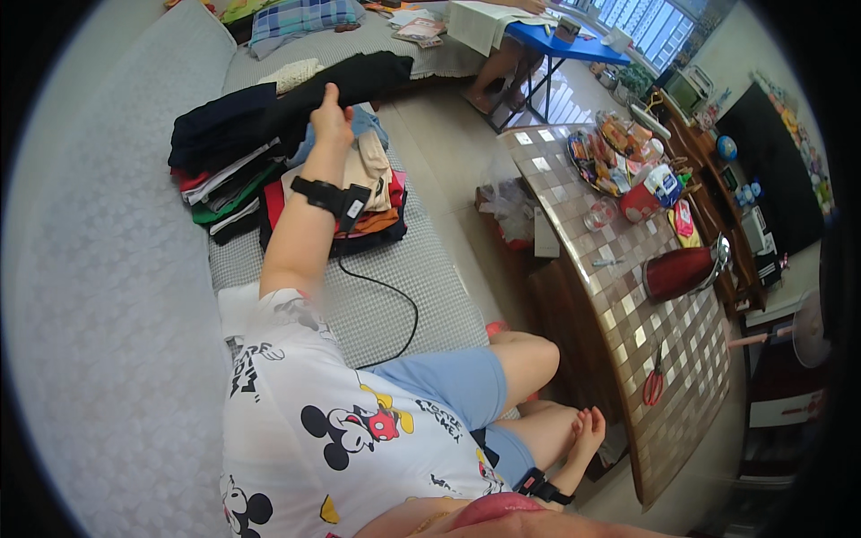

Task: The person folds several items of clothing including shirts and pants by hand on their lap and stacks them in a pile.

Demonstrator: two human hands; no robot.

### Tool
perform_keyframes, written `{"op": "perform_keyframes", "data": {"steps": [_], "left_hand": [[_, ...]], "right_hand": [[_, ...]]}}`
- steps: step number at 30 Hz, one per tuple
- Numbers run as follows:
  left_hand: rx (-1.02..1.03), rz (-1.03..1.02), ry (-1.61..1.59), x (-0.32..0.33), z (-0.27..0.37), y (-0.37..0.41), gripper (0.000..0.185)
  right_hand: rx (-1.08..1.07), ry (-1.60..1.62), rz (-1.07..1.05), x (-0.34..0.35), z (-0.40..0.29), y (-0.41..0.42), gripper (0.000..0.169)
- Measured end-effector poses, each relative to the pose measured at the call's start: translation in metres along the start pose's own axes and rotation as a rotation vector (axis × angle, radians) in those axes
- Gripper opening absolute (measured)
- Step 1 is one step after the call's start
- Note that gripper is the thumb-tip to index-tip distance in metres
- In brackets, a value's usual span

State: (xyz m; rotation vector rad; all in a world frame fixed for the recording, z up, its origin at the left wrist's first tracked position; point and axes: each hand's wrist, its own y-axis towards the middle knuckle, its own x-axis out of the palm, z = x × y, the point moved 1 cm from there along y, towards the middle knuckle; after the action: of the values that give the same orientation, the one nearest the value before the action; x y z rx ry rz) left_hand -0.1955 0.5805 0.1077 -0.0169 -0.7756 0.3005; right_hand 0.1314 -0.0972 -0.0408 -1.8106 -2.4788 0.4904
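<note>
My left hand (332, 124) reaches along the sofa to a folded black garment (356, 77). Its thumb is raised against the dark cloth and the fingers curl inward; whether they grip it cannot be made out. Under that garment is a stack of folded clothes (232, 195) in dark, white, green and red. Beside it, below my forearm, lies a second pile with a beige garment (368, 168) on top and blue denim (366, 128) behind. My right hand (589, 430) rests near my knee, holding nothing, fingers loosely bent and apart.
A black cable (412, 302) runs from my left wristband (329, 198) over the sofa seat (403, 269). The mosaic-topped table (619, 289) bears a red kettle (679, 272), red-handled scissors (652, 383) and a snack tray (599, 161). A person sits at the blue folding table (568, 47).
</note>
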Motion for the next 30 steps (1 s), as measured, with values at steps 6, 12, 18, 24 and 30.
{"op": "perform_keyframes", "data": {"steps": [6, 12, 18, 24, 30], "left_hand": [[-0.130, 0.071, 0.060, 0.020, -0.056, 0.009, 0.032], [-0.151, 0.106, 0.146, 0.027, -0.079, 0.008, 0.034], [-0.053, 0.119, 0.342, 0.027, -0.088, 0.009, 0.043], [-0.002, 0.149, 0.477, 0.008, -0.093, 0.027, 0.047], [0.050, 0.109, 0.428, 0.021, -0.097, 0.023, 0.044]], "right_hand": [[0.017, -0.008, 0.021, 0.001, -0.003, 0.002, 0.029], [-0.001, 0.009, -0.031, 0.013, -0.006, 0.008, 0.030], [0.017, 0.005, -0.008, 0.004, -0.007, -0.002, 0.029], [0.010, -0.018, -0.005, 0.016, -0.016, -0.004, 0.028], [0.006, 0.001, -0.003, 0.001, -0.007, -0.008, 0.027]]}}
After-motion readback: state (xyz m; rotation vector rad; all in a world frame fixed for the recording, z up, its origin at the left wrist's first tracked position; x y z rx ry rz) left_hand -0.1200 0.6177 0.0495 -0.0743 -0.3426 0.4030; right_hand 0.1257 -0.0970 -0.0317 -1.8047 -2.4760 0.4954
